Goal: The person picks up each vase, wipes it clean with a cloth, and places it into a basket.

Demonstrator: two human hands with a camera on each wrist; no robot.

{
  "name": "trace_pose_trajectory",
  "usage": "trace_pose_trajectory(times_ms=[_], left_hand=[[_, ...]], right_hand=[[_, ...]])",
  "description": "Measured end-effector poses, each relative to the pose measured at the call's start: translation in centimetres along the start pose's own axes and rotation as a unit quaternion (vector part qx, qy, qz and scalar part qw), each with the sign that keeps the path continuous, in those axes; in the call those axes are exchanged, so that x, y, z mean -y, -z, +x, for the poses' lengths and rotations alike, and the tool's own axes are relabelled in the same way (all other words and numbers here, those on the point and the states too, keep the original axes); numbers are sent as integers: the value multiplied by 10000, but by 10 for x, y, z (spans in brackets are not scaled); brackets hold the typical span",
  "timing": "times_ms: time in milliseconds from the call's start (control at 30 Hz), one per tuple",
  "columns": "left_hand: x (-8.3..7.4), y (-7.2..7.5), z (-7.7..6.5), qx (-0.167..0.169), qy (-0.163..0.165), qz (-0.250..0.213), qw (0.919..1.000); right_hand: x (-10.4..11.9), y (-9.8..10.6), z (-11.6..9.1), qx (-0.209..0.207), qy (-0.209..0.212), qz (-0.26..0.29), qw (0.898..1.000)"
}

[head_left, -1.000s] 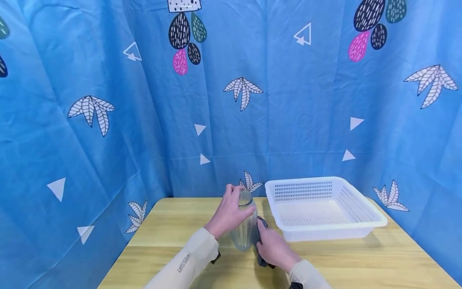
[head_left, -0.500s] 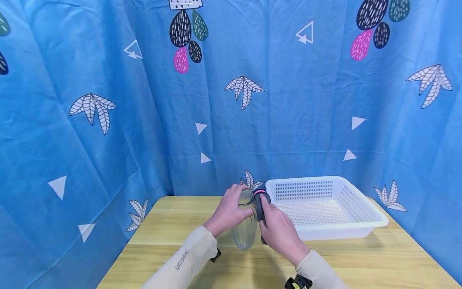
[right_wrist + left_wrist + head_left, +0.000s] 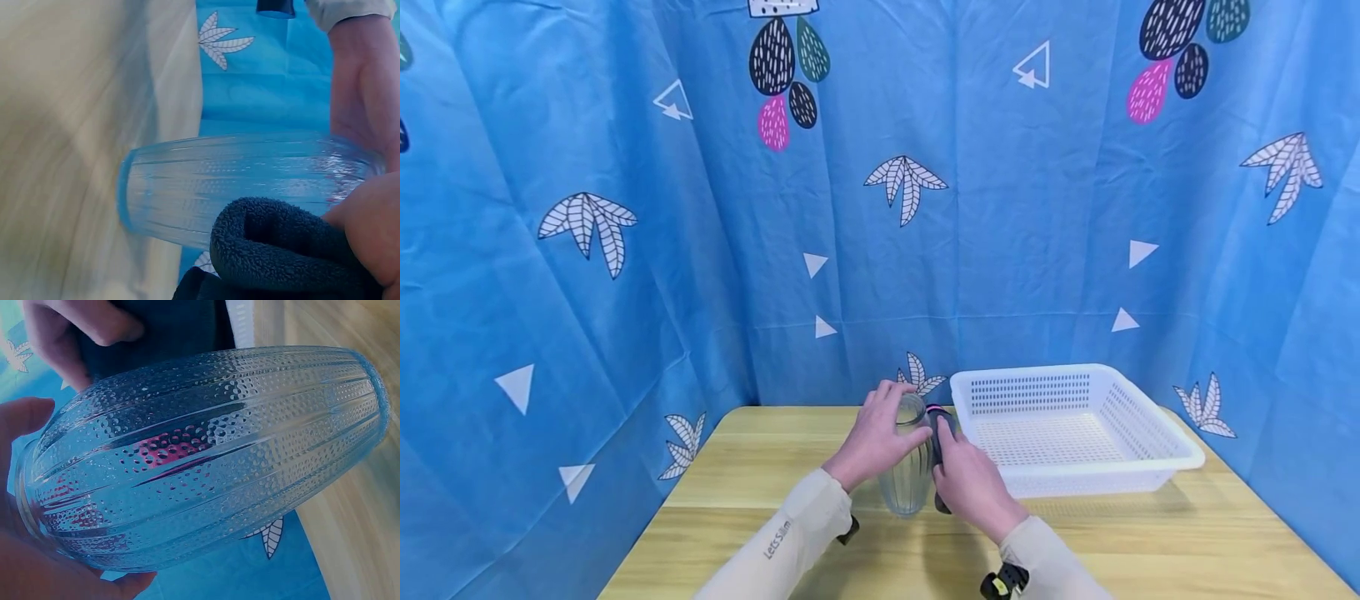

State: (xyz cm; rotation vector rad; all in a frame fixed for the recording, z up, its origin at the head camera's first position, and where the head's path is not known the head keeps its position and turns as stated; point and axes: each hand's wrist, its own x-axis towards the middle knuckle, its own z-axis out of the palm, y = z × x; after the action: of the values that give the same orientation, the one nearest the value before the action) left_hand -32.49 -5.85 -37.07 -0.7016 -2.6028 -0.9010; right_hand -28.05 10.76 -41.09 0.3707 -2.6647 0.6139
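Note:
A clear ribbed glass vase point(image 3: 904, 490) stands upright on the table. My left hand point(image 3: 874, 442) grips it around the neck, thumb and fingers on either side just below the rim. Dimples and ribs cover the vase's wall point(image 3: 262, 437) in the left wrist view. On the vase's right side, my right hand point(image 3: 976, 485) holds a dark folded towel point(image 3: 939, 442) with a pink stripe. In the right wrist view the looped fabric of the towel point(image 3: 281, 250) overlaps the lower side of the vase, its folds bunched under my fingers.
A white perforated plastic basket point(image 3: 1075, 473) stands just right of my right hand, toward the back of the wooden table point(image 3: 752, 492). Behind the table's far edge hangs a blue patterned curtain point(image 3: 880, 275).
My right hand rose with the towel along the vase's side toward the rim, then slid slightly back down. The left hand and vase have stayed nearly in place.

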Motion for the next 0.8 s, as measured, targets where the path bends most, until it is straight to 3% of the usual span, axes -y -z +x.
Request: trace_pose_trajectory(times_ms=[133,367,633,800], left_hand=[[0,1,0,25,-6,16,10000],[0,2,1,156,-47,-30,9999],[0,3,0,178,192,25,9997],[0,7,-2,127,52,296,9995]], right_hand=[[-2,-11,-4,319,-14,88,9995],[-5,-32,-17,1242,-223,-147,9919],[-8,-25,-16,1057,-174,205,9940],[-1,-5,-14,827,-99,316,9960]])
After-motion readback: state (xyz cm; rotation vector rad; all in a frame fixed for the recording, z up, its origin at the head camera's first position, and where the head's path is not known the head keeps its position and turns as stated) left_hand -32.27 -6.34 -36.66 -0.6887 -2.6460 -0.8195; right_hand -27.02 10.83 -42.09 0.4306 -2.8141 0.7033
